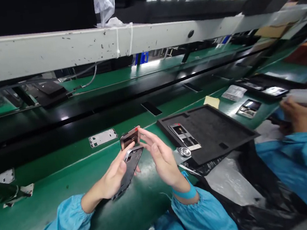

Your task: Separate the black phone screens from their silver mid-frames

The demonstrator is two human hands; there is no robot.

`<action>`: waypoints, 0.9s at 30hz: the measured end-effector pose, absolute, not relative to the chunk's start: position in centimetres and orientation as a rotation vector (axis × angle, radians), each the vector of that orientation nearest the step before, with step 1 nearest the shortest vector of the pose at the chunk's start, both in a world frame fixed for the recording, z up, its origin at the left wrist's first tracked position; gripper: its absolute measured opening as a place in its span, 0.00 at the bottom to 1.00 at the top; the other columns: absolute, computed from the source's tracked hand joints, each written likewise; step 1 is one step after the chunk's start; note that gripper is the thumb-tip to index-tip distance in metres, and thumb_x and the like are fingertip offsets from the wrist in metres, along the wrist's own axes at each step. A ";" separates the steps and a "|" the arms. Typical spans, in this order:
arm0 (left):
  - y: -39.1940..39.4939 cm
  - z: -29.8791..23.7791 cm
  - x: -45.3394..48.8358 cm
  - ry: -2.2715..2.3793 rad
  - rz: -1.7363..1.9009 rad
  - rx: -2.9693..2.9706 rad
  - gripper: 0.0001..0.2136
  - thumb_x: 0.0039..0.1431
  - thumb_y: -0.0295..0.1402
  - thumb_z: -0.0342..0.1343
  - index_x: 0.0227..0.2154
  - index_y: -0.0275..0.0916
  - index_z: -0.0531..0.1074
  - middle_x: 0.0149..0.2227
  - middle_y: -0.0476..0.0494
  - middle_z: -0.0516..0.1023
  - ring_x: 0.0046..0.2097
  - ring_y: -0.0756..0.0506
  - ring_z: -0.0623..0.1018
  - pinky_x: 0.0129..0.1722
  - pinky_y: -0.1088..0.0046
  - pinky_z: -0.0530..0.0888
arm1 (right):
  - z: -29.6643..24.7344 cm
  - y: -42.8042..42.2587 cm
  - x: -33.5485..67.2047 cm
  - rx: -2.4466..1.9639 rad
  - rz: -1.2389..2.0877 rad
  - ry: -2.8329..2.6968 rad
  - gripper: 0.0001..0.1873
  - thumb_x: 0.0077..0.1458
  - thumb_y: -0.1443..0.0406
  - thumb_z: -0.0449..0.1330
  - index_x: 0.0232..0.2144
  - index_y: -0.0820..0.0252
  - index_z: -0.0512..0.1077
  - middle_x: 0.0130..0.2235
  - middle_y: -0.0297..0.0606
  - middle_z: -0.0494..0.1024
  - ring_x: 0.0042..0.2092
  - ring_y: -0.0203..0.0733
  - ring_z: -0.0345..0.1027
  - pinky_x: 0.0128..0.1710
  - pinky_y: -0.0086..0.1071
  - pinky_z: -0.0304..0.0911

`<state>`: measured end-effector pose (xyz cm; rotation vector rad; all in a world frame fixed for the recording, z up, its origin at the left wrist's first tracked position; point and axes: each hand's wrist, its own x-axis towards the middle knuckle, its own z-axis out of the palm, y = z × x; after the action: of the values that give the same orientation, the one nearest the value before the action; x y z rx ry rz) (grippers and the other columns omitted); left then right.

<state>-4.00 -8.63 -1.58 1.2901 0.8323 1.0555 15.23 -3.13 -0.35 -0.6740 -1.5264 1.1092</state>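
Observation:
My left hand [113,177] is closed around a grey phone frame [128,172], held tilted above the green bench. My right hand [160,157] pinches a small reflective panel [130,137] at the frame's upper end, fingertips on its edge. Both arms wear light blue sleeves, with a blue band on my right wrist. To the right lies a black foam tray [217,129] holding one phone frame [185,136]. A small round metal piece [185,152] sits at the tray's near edge.
A black conveyor belt [59,122] runs across behind the green bench, with a white plate [103,137] beside it. A co-worker's hand [299,114] and blue sleeve are at the right. Black plastic bagging [249,192], a yellow note [211,102] and more trays lie to the right.

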 end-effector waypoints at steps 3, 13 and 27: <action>-8.6 -1.7 -4.0 0.919 1.085 1.500 0.36 0.75 0.57 0.48 0.78 0.45 0.59 0.65 0.28 0.76 0.57 0.32 0.80 0.60 0.53 0.76 | -0.4 -3.3 14.3 -0.652 1.113 -1.414 0.27 0.73 0.44 0.58 0.62 0.52 0.75 0.67 0.46 0.76 0.69 0.53 0.70 0.70 0.55 0.68; -8.0 -3.8 -3.8 0.929 1.097 2.037 0.30 0.80 0.46 0.43 0.79 0.43 0.54 0.80 0.32 0.51 0.79 0.32 0.56 0.78 0.45 0.57 | 0.5 -2.2 14.8 -0.681 0.953 -1.422 0.14 0.71 0.54 0.65 0.35 0.54 0.73 0.46 0.40 0.82 0.51 0.45 0.78 0.56 0.42 0.73; -6.5 0.9 -6.6 0.484 1.345 0.490 0.42 0.74 0.65 0.35 0.52 0.30 0.80 0.40 0.28 0.87 0.38 0.37 0.87 0.41 0.62 0.83 | -15.0 6.4 16.8 -1.310 0.733 -1.951 0.21 0.67 0.48 0.56 0.27 0.51 0.63 0.36 0.44 0.73 0.43 0.55 0.68 0.54 0.55 0.67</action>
<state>-6.56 -6.53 0.93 0.4898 0.4845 1.3453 16.84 6.37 -15.02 -1.3096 -1.9512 0.7331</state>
